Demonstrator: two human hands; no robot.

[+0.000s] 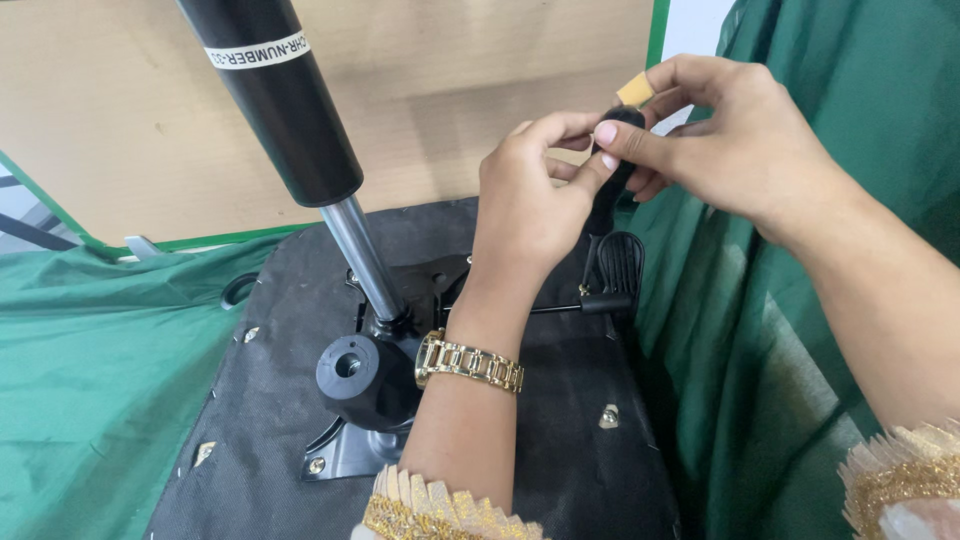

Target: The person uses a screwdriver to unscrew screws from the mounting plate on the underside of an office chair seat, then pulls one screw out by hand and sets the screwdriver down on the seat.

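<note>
Both hands pinch small black part (622, 120): left hand (525, 205), right hand (730, 130); above chair underside (560, 440).

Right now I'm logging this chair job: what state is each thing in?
Left hand: raised, pinching the black lever handle.
Right hand: raised, fingertips on the same handle's top.
Gas cylinder: seated in the mechanism plate, tilted.
Seat underside: facing up.

Both arms reach up from the near side. The left hand (525, 205) is in the middle, fingers curled and pinched. The right hand (715, 135) comes from the right, its thumb and fingers pinched too. The fingertips of both hands touch.
</note>
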